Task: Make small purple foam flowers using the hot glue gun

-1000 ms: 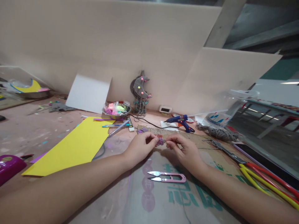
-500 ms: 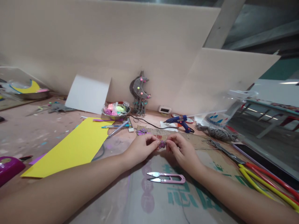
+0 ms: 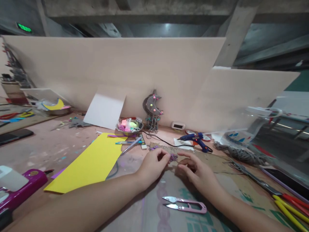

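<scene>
My left hand pinches a small purple piece wound with grey yarn between thumb and fingertips. Just to the right of it is my right hand, its thumb and index finger apart with nothing visible between them. Whether the index fingertip touches the piece, I cannot tell. Below the hands, pink-handled thread snips lie with blades spread on a cardboard sheet. More purple pieces with grey yarn rest behind my left hand, partly hidden by it.
A blue glue gun lies behind my right hand. Grey yarn and large scissors are at right. Yellow card and a magenta tool are at left. Behind are a bowl of coloured clay and a crescent-moon ornament.
The view has tilted up and shifted left. My right thumb and index finger have spread and come off the purple piece; my left hand still pinches it.
</scene>
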Motion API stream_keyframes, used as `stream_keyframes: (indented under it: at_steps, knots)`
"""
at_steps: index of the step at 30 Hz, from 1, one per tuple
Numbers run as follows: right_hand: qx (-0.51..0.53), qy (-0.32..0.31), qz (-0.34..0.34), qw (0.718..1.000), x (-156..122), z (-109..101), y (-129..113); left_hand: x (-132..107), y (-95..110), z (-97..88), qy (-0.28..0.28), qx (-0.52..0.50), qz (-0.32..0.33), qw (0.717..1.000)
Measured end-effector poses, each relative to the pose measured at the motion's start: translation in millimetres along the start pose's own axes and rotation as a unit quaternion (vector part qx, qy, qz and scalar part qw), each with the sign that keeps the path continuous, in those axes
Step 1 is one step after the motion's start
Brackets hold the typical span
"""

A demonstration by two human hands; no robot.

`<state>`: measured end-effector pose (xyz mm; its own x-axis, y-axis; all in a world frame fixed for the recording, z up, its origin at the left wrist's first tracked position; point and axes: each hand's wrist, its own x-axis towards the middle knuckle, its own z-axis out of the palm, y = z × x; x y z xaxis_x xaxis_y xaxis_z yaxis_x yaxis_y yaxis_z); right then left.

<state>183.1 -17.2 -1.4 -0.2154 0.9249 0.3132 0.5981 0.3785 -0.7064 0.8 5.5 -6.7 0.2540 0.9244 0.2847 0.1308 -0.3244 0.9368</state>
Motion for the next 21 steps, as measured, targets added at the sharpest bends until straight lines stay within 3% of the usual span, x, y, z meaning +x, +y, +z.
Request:
stream_keyframes:
  at_steps: [5,9,21]
  knots:
    - [-0.091,0.061,-0.042,0.993,-3,-3,-5,-2,2,0.0,-0.018,0.012,-0.006,1.0]
    - [-0.102,0.067,-0.07,0.99,-4,-2,-13,-4,4,0.4,-0.062,0.032,0.004,0.998]
    - [0.01,0.041,-0.012,0.999,-3,3,-10,-3,-1,2.6,-0.095,-0.022,-0.015,0.995]
